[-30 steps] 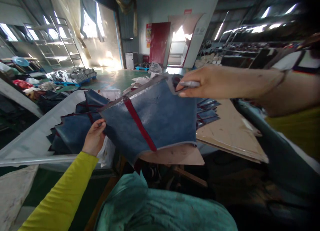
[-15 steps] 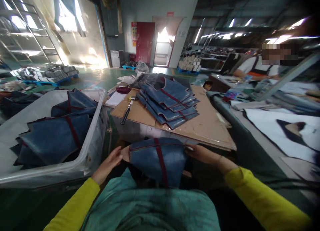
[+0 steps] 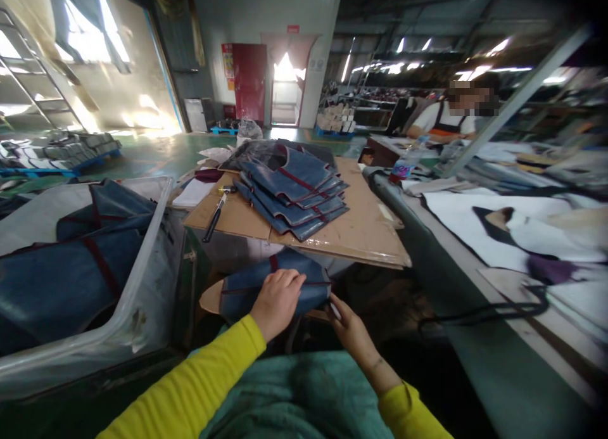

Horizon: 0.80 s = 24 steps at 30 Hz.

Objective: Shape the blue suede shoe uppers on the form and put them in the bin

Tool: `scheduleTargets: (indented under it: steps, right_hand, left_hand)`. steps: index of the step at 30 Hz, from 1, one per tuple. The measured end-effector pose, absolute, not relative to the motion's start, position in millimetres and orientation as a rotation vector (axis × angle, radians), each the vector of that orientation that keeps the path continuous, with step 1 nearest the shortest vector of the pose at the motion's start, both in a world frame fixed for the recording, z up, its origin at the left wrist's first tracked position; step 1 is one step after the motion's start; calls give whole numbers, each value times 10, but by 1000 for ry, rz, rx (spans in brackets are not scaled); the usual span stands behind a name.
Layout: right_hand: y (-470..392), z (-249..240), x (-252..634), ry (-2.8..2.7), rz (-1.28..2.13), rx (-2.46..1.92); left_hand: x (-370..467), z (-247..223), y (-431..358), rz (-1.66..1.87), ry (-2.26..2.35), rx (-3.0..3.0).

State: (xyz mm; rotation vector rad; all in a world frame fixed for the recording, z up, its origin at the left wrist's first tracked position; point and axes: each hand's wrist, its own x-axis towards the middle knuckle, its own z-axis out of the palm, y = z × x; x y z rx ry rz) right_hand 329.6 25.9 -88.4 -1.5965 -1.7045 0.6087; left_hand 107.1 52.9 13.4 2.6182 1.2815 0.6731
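A blue leather piece [image 3: 304, 268] with dark red strips lies in front of me over a tan board [image 3: 211, 298], whose rounded end sticks out on the left. My left hand [image 3: 279, 301] rests on top of the leather near its middle, palm down, fingers stretched to the right. At the leather's right edge, my right hand [image 3: 349, 327] has thumb and fingers closed on the border; something pale shows at the thumb, and I cannot tell whether it is a nail or an object. A stack of similar blue pieces [image 3: 294, 185] sits on the cardboard just beyond.
A hammer [image 3: 217, 216] lies on the cardboard-topped table [image 3: 380, 236], left of the stack. To the left stands a white plastic bin [image 3: 142, 287] holding more blue pieces [image 3: 57, 280]. On the right runs a long bench [image 3: 475, 299] with white sheets; a co-worker [image 3: 444, 119] is behind it.
My left hand has moved from the tan board's left end onto the top of the leather. The leather is turned and lies lower over the board. My view has swung right.
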Motion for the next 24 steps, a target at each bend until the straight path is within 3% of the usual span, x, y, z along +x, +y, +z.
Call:
scheduleTargets:
  steps: [7,14,24]
  right_hand:
    - [188,-1007,3231,-1600,637,-1478]
    - [282,-807,3275,-1500,713,-1444]
    - [923,-616,3276,-1198,1130,-1541]
  left_hand:
    - [1142,-93,424,495,1289,2833]
    - [1237,50,428,524,1438,2732]
    - [1675,-73,681,364,1370,2806]
